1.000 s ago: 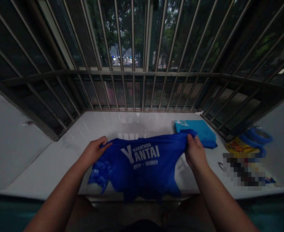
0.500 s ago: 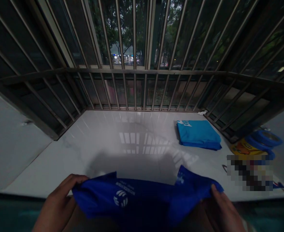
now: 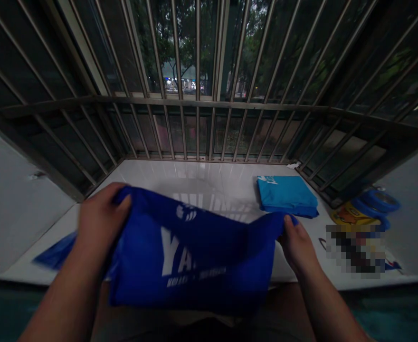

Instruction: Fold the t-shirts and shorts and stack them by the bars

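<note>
Left hand (image 3: 102, 223) clenched on one upper edge of a blue T-shirt (image 3: 191, 256), right hand (image 3: 297, 247) pinching the opposite edge; shirt held up between them, above a white tile ledge (image 3: 180, 172). Folded teal shirt (image 3: 287, 195) just beyond right hand; blue rolls of tape (image 3: 376, 205) farther right

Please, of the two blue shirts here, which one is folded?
The light blue shirt, lying flat in a neat square; the dark blue shirt is held up loose.
</note>
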`<move>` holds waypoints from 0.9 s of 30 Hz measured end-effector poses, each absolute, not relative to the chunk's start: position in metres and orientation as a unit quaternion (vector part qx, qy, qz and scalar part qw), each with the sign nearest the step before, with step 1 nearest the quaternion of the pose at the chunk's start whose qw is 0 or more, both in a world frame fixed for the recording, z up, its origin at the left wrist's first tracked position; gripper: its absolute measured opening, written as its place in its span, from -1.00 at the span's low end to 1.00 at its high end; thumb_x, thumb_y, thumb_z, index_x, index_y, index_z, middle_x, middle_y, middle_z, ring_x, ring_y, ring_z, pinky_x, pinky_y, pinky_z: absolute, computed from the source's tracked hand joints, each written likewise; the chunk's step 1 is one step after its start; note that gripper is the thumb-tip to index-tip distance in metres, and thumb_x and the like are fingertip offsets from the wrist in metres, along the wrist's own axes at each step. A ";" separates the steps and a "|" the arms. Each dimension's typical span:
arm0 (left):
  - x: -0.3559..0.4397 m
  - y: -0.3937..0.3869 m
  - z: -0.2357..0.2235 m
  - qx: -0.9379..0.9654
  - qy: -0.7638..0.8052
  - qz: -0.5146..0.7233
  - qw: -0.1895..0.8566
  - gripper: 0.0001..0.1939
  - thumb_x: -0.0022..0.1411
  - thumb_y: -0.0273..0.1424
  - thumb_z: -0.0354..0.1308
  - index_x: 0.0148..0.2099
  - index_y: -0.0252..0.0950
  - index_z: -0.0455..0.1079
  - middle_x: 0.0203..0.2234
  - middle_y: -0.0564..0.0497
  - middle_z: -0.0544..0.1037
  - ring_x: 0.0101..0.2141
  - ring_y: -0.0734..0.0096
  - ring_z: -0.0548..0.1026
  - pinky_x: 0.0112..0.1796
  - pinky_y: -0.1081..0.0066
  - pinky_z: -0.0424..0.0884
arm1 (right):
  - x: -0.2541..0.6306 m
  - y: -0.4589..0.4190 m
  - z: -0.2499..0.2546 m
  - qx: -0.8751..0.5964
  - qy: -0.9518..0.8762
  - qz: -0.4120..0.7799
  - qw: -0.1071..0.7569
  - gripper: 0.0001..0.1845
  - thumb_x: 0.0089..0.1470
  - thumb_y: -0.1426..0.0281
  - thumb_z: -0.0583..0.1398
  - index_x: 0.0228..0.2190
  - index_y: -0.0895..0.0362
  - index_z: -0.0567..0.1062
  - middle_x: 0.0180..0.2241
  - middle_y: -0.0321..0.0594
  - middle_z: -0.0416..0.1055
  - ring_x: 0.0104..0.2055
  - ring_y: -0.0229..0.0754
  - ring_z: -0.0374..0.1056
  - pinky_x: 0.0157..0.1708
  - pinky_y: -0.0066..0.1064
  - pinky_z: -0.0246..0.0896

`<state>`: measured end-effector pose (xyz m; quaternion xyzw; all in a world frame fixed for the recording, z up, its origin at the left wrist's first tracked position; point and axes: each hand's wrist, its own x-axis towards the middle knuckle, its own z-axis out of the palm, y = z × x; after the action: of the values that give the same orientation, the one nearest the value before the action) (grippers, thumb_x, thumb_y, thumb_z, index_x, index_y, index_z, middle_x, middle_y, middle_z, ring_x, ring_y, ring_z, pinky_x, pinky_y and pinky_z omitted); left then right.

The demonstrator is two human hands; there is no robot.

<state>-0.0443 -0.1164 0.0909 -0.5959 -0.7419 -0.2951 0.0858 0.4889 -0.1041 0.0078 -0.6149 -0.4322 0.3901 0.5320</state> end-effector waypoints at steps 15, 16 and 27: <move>0.095 -0.041 -0.099 -0.740 -0.668 -0.068 -0.032 -0.37 0.58 -0.13 0.06 0.54 -0.28 0.28 0.55 -0.33 0.18 0.50 -0.25 0.19 0.41 -0.27 0.17 | 0.435 -0.062 -0.081 -0.615 -0.763 0.002 0.199 -0.50 0.46 0.26 0.06 0.26 0.24 0.46 0.36 0.20 0.38 0.43 0.18 0.27 0.42 0.04 0.18; 0.091 -0.047 -0.109 -0.735 -0.672 -0.078 -0.038 -0.33 0.57 -0.08 0.06 0.56 -0.24 0.24 0.56 -0.30 0.14 0.52 -0.25 0.14 0.43 -0.29 0.12 | 0.428 -0.057 -0.084 -0.604 -0.777 0.017 0.178 -0.46 0.47 0.25 0.05 0.31 0.23 0.43 0.42 0.17 0.32 0.47 0.17 0.22 0.45 0.05 0.14; -0.024 -0.099 -0.113 -0.563 -0.818 -0.102 0.057 -0.34 0.56 -0.09 -0.02 0.36 -0.56 0.40 0.24 -0.54 0.49 0.23 -0.33 0.47 0.17 -0.13 0.45 | 0.380 -0.040 -0.113 -0.645 -0.759 0.086 0.030 -0.26 0.54 0.07 -0.04 0.55 0.10 0.10 0.61 -0.15 -0.13 0.65 0.13 -0.24 0.58 0.18 -0.36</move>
<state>-0.0242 -0.0986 -0.1129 -0.5634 -0.8178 -0.1025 0.0573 0.3796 -0.0398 -0.1126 -0.6453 -0.7586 0.0857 0.0296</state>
